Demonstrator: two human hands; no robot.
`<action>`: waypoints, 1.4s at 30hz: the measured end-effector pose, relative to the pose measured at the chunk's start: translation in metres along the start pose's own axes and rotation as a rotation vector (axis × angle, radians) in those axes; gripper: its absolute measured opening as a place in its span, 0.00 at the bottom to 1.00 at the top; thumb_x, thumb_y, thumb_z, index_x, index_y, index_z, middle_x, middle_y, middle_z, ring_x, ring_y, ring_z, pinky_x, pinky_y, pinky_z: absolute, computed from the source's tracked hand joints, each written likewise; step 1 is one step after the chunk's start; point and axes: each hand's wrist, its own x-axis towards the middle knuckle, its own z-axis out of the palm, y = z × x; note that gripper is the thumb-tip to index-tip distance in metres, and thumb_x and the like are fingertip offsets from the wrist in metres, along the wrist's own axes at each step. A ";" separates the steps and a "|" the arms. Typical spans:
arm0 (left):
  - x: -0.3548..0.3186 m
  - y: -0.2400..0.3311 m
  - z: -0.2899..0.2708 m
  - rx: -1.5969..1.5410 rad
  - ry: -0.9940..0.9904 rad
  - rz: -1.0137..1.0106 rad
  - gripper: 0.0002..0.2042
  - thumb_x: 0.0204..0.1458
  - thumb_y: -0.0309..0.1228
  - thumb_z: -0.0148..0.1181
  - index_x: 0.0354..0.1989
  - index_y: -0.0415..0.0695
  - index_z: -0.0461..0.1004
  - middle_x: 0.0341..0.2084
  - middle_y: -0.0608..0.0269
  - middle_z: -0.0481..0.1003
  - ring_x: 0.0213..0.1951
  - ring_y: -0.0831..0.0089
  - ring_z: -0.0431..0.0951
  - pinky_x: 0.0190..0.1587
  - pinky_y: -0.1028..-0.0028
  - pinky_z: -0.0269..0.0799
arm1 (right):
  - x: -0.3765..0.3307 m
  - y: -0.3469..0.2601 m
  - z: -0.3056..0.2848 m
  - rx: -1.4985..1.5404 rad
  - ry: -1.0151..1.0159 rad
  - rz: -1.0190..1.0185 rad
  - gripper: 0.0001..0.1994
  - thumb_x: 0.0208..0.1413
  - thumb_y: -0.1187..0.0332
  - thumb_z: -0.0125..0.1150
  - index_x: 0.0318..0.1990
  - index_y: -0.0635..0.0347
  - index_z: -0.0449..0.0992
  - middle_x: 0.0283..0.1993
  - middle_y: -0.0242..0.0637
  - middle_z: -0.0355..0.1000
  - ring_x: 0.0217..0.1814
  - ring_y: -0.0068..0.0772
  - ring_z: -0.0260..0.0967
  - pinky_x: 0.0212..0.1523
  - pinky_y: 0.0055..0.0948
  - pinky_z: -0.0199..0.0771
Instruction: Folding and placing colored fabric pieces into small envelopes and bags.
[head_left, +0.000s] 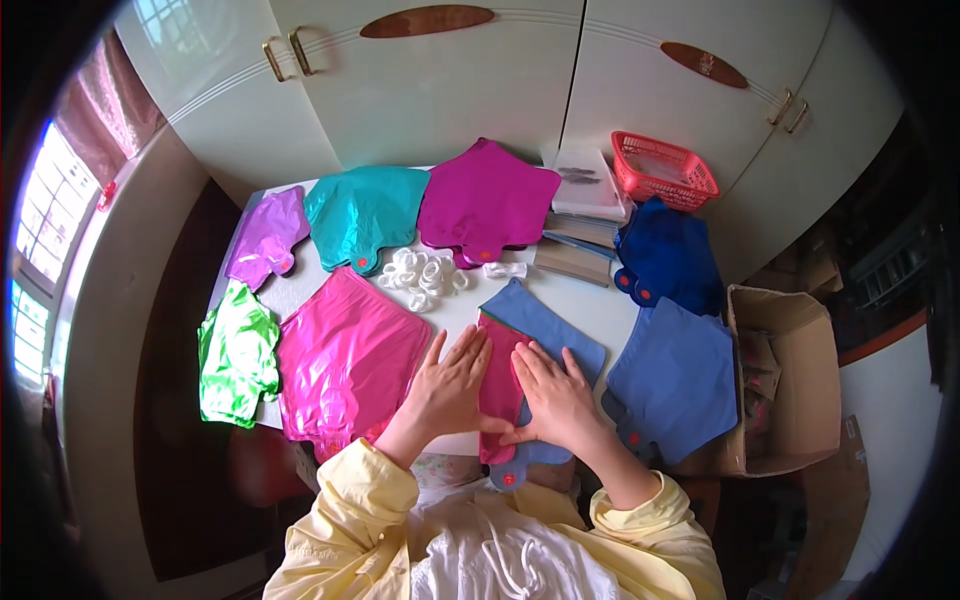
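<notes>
My left hand (448, 388) lies flat with fingers outstretched, at the left edge of a folded pink foil balloon (500, 372). Opposite it, my right hand (556, 396) also rests flat, its fingertips on the pink foil and its palm over the blue sheet. Both thumbs point inward and come close together near the table's front edge. Under the pink piece lies a flat blue foil balloon (560, 325); its round tab with a red dot hangs over the front edge. A stack of bright pink foil balloons (345, 345) spreads just left of my left hand.
Purple (268, 235), green (238, 355), teal (365, 210), magenta (487, 200), dark blue (670, 255) and light blue (675, 375) foil stacks ring the white table. White ribbon coils (415, 272) lie mid-table. Behind are card stacks (575, 262) and a red basket (665, 172); a cardboard box (795, 380) stands right.
</notes>
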 end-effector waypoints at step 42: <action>0.023 -0.017 0.026 -0.013 0.140 -0.087 0.49 0.41 0.69 0.49 0.63 0.38 0.55 0.64 0.54 0.56 0.68 0.63 0.47 0.67 0.55 0.38 | 0.007 0.012 0.000 0.055 0.002 -0.024 0.56 0.30 0.33 0.65 0.64 0.64 0.54 0.69 0.42 0.49 0.72 0.37 0.43 0.68 0.50 0.45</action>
